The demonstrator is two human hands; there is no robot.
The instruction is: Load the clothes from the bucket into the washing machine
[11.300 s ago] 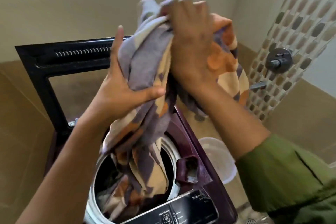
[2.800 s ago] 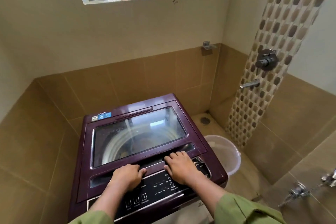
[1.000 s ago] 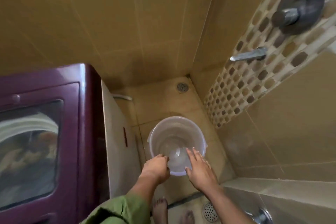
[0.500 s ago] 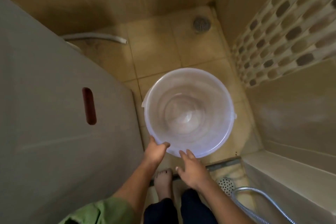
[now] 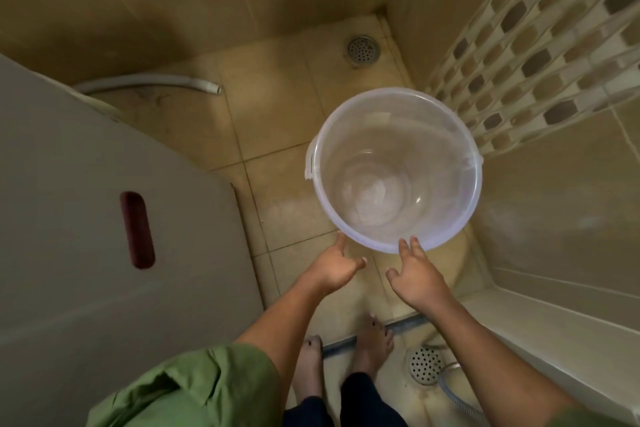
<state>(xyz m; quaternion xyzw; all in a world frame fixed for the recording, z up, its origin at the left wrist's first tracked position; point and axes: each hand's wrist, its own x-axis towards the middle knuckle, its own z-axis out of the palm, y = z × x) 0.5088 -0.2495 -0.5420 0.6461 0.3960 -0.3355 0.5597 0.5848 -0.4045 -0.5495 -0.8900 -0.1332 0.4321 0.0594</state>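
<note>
Standing on the tiled floor (image 5: 277, 135) at two o'clock from the washing machine (image 5: 86, 218), translucent plastic bucket (image 5: 446, 225) holding no visible clothes. Left hand (image 5: 334, 269) and right hand (image 5: 417, 279) both loose-fingered, holding nothing, fingertips at the rim's six o'clock edge. Likely light, stiff, slightly slick; best taken by the rim or side lugs.

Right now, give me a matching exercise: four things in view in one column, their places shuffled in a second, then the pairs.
1. translucent plastic bucket
2. grey drain hose
3. round metal floor drain
4. dark red slot handle

A. far corner of the floor
B. on the machine's side panel
C. just beyond both hands
D. floor behind the machine

Pairs: 1-C, 2-D, 3-A, 4-B
</note>
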